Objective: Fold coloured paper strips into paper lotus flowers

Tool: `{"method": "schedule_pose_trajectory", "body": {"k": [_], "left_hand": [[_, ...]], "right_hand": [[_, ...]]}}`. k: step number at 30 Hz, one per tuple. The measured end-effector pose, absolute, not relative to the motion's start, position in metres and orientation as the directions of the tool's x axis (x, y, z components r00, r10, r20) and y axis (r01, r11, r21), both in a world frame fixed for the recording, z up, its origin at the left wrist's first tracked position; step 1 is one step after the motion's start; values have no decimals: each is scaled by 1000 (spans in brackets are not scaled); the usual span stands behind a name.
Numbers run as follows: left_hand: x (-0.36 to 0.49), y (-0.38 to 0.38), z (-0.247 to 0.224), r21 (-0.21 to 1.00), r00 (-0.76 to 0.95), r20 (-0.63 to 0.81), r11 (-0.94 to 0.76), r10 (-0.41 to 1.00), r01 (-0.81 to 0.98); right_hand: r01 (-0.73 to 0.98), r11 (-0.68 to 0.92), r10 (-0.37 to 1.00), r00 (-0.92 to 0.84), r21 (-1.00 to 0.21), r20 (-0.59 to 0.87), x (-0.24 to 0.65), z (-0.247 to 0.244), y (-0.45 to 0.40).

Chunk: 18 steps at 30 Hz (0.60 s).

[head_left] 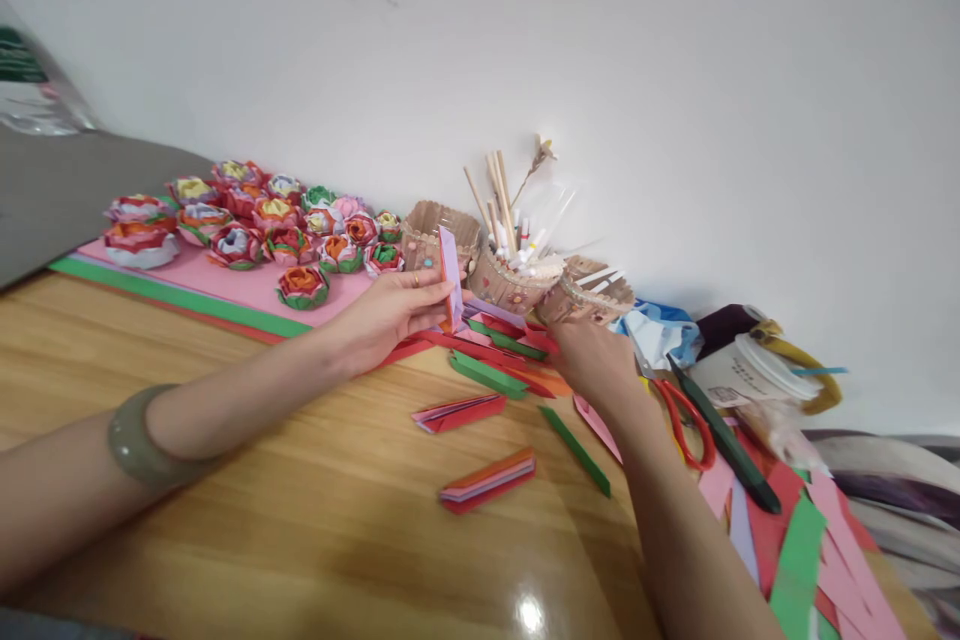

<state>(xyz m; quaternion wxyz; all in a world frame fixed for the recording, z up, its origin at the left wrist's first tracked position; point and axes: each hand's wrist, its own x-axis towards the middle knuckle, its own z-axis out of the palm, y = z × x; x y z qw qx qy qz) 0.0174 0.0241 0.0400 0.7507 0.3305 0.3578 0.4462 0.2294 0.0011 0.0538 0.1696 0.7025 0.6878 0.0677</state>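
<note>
My left hand pinches a folded purple paper strip upright between thumb and fingers. My right hand reaches over the right end of a pile of folded paper strips in red, green, purple and orange. Its back faces me and hides the fingers, so whether it grips a strip is unclear. Nearer to me on the wooden table lie two layered bundles of folded paper, a red one and an orange-topped one. A single green strip rests beside them.
Several layered paper flowers stand on pink paper sheets at the left. Woven baskets with sticks and pens line the wall. Red-handled scissors, a dark green cutter, a white tub and cut strips crowd the right.
</note>
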Motion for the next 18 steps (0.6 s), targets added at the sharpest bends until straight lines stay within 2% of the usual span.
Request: {"method": "schedule_pose_trajectory", "body": {"k": [5,8,9,11,14,16,18], "left_hand": [[18,24,36,814,364,-235,387,901,-433],[17,25,34,817,378,-232,390,897,-425],[17,25,33,821,389,-227,390,893,-417],[18,24,31,833,422,-208,386,882,-395],[20,20,29,864,470,-170,361,866,-352],[22,16,27,887,504,-136,331,853,-321],[24,12,27,902,544,-101,307,833,-303]], "right_hand": [[955,6,995,24,298,-97,235,66,-1],[988,35,999,-29,152,-39,244,77,-1],[997,56,998,-56,59,-7,246,79,-1],[970,140,990,-131,-200,58,249,83,-3],[728,273,960,-248,-628,130,243,86,-9],[523,259,957,-253,-812,142,232,85,-14],[348,204,963,-242,-915,122,218,82,-17]]}}
